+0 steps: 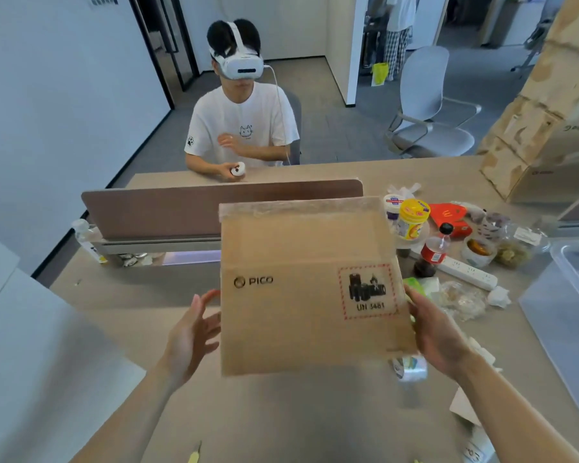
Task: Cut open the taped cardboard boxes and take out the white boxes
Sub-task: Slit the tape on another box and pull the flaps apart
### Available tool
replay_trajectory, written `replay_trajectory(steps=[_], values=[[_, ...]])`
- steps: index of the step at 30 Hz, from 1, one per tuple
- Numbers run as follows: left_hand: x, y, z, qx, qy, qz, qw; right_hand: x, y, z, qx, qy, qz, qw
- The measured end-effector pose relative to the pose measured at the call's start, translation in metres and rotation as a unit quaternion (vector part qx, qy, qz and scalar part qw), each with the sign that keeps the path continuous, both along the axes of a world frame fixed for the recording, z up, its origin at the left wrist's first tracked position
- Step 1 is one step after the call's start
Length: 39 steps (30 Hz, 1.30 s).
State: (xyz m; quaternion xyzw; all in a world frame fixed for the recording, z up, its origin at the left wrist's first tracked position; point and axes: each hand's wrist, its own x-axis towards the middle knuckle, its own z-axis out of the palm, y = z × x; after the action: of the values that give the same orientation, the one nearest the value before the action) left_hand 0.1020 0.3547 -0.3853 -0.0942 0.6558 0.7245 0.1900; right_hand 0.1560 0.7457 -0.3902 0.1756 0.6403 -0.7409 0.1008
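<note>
A brown cardboard box point(301, 295), printed PICO with a red battery label, is held up above the tan table point(281, 412). Clear tape runs along its top edge. My right hand point(438, 335) grips the box's right side. Beside the left edge is my left hand point(191, 332), fingers spread, fingertips at or just off the cardboard. A yellow-handled tool point(194, 457) lies at the table's near edge. No white box is in view.
A tape roll point(410, 367) lies under the box's right corner. Jars, a cola bottle point(435, 248), a power strip point(465, 270) and food wrappers crowd the right. A clear plastic bin point(569, 295) and stacked cartons point(532, 128) stand far right. A person in a headset point(244, 128) sits behind the divider point(214, 202).
</note>
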Motion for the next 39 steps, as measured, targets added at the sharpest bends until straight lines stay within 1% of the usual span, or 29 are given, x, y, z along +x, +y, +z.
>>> replay_trajectory(steps=[2, 3, 4, 6, 8, 11, 14, 16, 17, 18, 20, 23, 25, 27, 30, 34, 39], values=[[-0.001, -0.001, 0.008, 0.025, 0.029, -0.024, 0.999, -0.008, -0.001, 0.011, 0.029, 0.023, -0.001, 0.999], [0.0, 0.0, 0.013, 0.02, 0.043, -0.039, 0.998, -0.011, 0.0, 0.016, 0.045, 0.024, -0.006, 0.999], [0.0, 0.002, 0.018, 0.0, 0.062, -0.053, 0.997, -0.015, 0.0, 0.022, 0.057, 0.018, -0.012, 0.998], [-0.002, 0.003, 0.03, -0.05, 0.091, -0.049, 0.993, -0.021, -0.002, 0.034, 0.069, 0.024, -0.009, 0.997], [-0.011, -0.005, 0.035, -0.041, 0.095, -0.063, 0.993, -0.026, -0.002, 0.047, 0.08, 0.042, -0.005, 0.996], [-0.019, -0.018, 0.044, -0.079, 0.111, -0.106, 0.985, -0.028, -0.001, 0.063, 0.078, 0.078, 0.002, 0.994], [-0.029, -0.017, 0.06, -0.137, 0.107, -0.089, 0.981, -0.027, -0.006, 0.07, 0.057, 0.09, 0.038, 0.994], [-0.035, -0.013, 0.07, -0.164, 0.09, -0.065, 0.98, -0.026, -0.011, 0.069, 0.022, 0.1, 0.06, 0.993], [-0.038, -0.011, 0.074, -0.18, 0.08, -0.054, 0.979, -0.026, -0.014, 0.068, 0.023, 0.109, 0.068, 0.991], [-0.04, -0.007, 0.079, -0.192, 0.072, -0.043, 0.978, -0.028, -0.018, 0.068, 0.041, 0.115, 0.073, 0.99], [-0.043, -0.001, 0.086, -0.206, 0.063, -0.038, 0.976, -0.032, -0.027, 0.067, 0.115, 0.122, 0.053, 0.984], [-0.049, 0.004, 0.087, -0.207, 0.042, -0.054, 0.976, -0.046, -0.027, 0.054, 0.23, 0.097, -0.018, 0.968], [-0.054, 0.006, 0.082, -0.205, 0.031, -0.073, 0.976, -0.052, -0.025, 0.05, 0.29, 0.064, -0.017, 0.955], [-0.058, 0.007, 0.074, -0.216, 0.03, -0.082, 0.973, -0.057, -0.025, 0.047, 0.328, 0.038, -0.015, 0.944], [-0.062, 0.008, 0.052, -0.26, 0.037, -0.093, 0.961, -0.06, -0.026, 0.04, 0.352, 0.015, -0.001, 0.936], [-0.059, 0.006, 0.009, -0.289, 0.004, -0.104, 0.952, -0.058, -0.035, 0.02, 0.371, -0.014, 0.013, 0.928], [-0.041, 0.009, -0.023, -0.282, 0.003, -0.088, 0.955, -0.046, -0.049, -0.011, 0.371, -0.044, -0.006, 0.927]])
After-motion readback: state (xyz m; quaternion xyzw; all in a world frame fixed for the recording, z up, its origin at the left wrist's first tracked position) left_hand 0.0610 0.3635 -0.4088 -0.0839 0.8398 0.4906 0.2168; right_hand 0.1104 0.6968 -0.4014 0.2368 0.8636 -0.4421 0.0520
